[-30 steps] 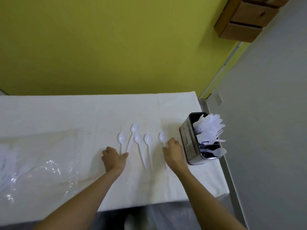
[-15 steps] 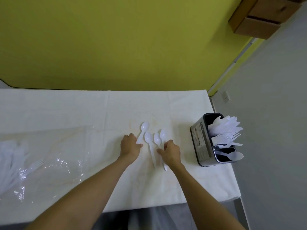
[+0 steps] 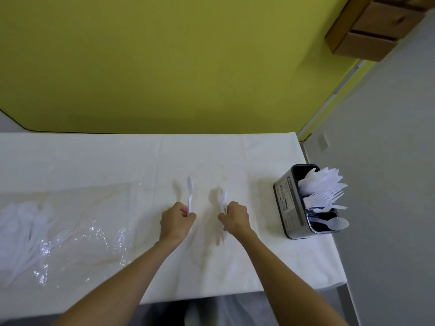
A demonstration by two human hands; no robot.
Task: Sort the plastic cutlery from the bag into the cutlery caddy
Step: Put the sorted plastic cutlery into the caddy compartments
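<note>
My left hand (image 3: 177, 220) is closed on the handle of a white plastic spoon (image 3: 189, 190) whose bowl points away from me, raised off the white tablecloth. My right hand (image 3: 235, 217) is closed on a blurred bunch of white spoons (image 3: 224, 196). At the table's right edge stands the metal cutlery caddy (image 3: 286, 203), holding knives at the back, forks in the middle and a spoon (image 3: 336, 223) in the near compartment. The clear plastic bag (image 3: 70, 231) lies flat at the left with more white cutlery (image 3: 21, 222) inside.
The table (image 3: 294, 267) has a white cloth, and its right edge runs close beside the caddy. A yellow wall rises behind the table. Wooden boxes (image 3: 376, 27) hang at the upper right. Grey floor lies to the right.
The spoons that lay spread on the cloth have been gathered and lifted: one in my left hand, the others in my right. Both hands have closed into fists.
</note>
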